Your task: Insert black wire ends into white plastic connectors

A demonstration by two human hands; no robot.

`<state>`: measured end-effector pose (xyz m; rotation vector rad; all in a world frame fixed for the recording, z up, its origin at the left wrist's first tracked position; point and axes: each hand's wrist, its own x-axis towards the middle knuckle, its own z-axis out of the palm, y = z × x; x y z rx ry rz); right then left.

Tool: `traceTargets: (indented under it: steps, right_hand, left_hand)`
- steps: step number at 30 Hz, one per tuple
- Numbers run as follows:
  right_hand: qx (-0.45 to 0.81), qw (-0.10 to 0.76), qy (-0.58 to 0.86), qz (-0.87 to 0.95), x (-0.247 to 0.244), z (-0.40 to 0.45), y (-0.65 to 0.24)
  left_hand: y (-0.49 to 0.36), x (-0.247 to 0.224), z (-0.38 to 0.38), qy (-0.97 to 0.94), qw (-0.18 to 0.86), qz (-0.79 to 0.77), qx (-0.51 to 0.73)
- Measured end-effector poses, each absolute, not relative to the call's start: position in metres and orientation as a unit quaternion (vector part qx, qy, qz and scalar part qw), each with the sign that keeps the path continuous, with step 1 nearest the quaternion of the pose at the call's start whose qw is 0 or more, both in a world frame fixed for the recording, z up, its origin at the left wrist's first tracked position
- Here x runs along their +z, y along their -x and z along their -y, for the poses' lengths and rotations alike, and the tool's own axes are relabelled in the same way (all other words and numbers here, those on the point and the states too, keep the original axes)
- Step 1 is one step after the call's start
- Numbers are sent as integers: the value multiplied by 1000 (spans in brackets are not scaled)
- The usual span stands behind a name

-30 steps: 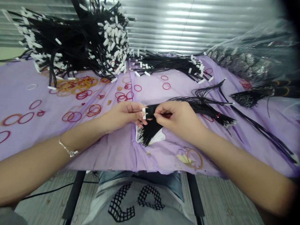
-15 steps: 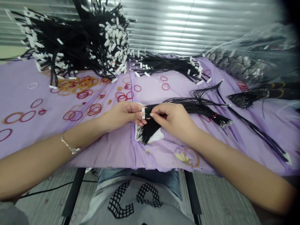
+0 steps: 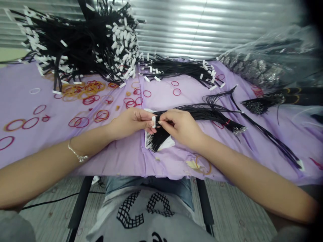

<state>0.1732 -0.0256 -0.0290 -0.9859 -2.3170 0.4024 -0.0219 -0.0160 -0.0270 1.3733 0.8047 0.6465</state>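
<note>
A small white connector is pinched between the thumb and fingers of my left hand. Black wires run from its right side into the closed fingertips of my right hand. The two hands nearly touch, above a bundle of thin black wires whose silvery tips point down and left. This bundle lies partly on a white patch and extends right beneath my right hand. Farther right, a red band goes around black wires with silvery ends. How the wires meet the connector is hidden by my fingertips.
A big heap of black cables with white connectors stands at the back left, a smaller pile beside it. Red and orange rubber bands are scattered over the purple cloth. Plastic-bagged parts lie at the back right.
My right fingertips have shifted slightly left, closer to the white connector. The whole view has moved a little; both hands keep their pinch.
</note>
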Motion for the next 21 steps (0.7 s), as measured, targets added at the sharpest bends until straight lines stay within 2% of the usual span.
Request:
traceTargets:
  steps: [5, 10, 15, 21]
  right_hand:
    - [135, 284, 370, 874, -26, 25, -174]
    - [10, 314, 347, 884, -7, 27, -185]
    - [73, 143, 264, 951, -8, 23, -192]
    - [107, 130, 262, 950, -15, 21, -187]
  left_hand:
    - [22, -26, 15, -599, 665, -346, 282]
    - [20, -29, 17, -571, 673, -335, 330]
    - [21, -33, 14, -535, 698, -326, 348]
    - [24, -33, 8, -501, 726, -335, 330]
